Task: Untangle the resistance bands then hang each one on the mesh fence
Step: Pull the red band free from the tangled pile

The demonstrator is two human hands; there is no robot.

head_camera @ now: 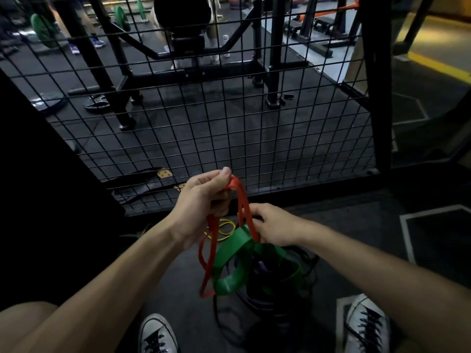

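My left hand point(204, 200) grips the top of a red resistance band point(212, 247), thumb pressed over its fold, holding it up in front of the black mesh fence point(229, 118). The red band hangs in loops to about knee height. My right hand point(274, 224) pinches the tangle just right of the red strands, where a wide green band point(230, 253) wraps through it. Purple point(262, 266) and black bands point(277, 289) hang tangled below the green one. A thin yellow band point(225, 228) lies on the floor near the fence base.
The fence stands close ahead, its bottom rail point(254, 197) on dark rubber flooring. Behind it are a black rack frame point(193, 70), green weight plates point(43, 30) and a person's legs. A dark wall point(38, 174) rises on the left. My two sneakers point(156, 335) show below.
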